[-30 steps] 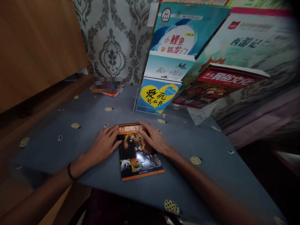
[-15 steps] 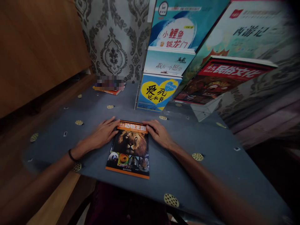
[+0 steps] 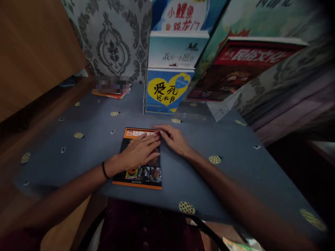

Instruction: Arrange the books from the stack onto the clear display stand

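Observation:
A book with a black and orange cover lies flat on the table in front of me. Its title and animal pictures are partly covered by my left hand, which rests across the front with fingers stretched toward the upper right. A dark band circles that wrist. At the book's upper right corner is my right hand, its fingers reaching to the edge and its thumb a little apart from them. The fingertips of both hands nearly meet there; whether the right hand has any hold on the corner cannot be made out.
Blue, white and yellow books stand in a display rack at the back. Beside them, a red book leans on a clear stand. A small stack of books lies back left on the grey patterned table. A wooden cabinet borders the left.
My left hand has moved right, from the book's left edge onto its cover. My right hand stays near the upper right corner. The view has tilted down and turned slightly right.

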{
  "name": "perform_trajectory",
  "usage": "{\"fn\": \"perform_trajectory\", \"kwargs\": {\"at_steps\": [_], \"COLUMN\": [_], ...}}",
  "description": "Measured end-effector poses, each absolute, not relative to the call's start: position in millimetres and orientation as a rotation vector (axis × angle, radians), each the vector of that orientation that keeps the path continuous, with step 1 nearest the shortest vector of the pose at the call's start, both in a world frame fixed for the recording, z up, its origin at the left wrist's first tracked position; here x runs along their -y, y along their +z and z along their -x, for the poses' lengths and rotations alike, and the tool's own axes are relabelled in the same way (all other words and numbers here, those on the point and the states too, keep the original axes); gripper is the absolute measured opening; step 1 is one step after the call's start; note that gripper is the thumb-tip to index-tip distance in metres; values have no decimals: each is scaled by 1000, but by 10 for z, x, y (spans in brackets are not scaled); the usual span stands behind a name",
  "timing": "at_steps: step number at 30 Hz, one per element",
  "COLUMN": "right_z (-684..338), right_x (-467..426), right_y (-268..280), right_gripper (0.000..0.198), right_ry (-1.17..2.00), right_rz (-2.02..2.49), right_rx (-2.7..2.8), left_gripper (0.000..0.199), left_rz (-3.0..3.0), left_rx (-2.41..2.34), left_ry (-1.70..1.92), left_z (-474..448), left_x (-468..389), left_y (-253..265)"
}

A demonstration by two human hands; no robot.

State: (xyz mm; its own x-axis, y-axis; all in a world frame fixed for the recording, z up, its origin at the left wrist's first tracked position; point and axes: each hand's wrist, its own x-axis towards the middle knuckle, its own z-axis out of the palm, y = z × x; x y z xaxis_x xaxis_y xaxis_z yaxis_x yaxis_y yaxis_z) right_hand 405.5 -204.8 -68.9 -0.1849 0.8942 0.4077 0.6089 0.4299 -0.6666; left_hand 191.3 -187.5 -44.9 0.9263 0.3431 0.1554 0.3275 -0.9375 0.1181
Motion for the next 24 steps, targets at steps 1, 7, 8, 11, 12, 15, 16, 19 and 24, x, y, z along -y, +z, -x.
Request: {"fn": "perform_trajectory", "kwargs": {"at_steps": [1, 7, 8, 11, 12, 15, 16, 19, 24], "right_z": [-4056, -4033, -4027, -4015, -4013, -4013, -4014, -4015, -4018], "right_x": [2046, 2059, 2062, 2063, 2062, 2062, 2063, 2068, 2065], "right_y": [-695, -703, -700, -692, -691, -692, -693, -696, -702], "right_gripper": [34, 32, 32, 31, 31, 30, 30, 28, 25], "right_ry": [450, 384, 378, 355, 348, 342, 343, 343, 331], "right_rz": [1281, 1336, 1342, 1353, 1356, 1363, 1362, 1360, 1350], "right_rx": [1906, 1944, 1947, 1963, 1970, 1980, 1981, 1991, 2000], "left_gripper": [47, 46, 46, 51, 54, 61, 63, 77, 88], "left_rz": [-2981, -2908, -2899, -2885, -2890, -2916, -2922, -2927, -2948], "left_rx": [-527, -476, -439, -348, -342, -359, -365, -404, -453], "left_ry": [276, 249, 228, 177, 162, 102, 80, 49, 63], "left_z": [-1911, -1807, -1775, -1685, -1665, -1641, -1641, -1647, -1639], "left_x": [1859, 1903, 1941, 2067, 2103, 2182, 2202, 2261, 2351], "left_y": [-465, -424, -401, -342, -330, -316, -316, -322, -359]}}
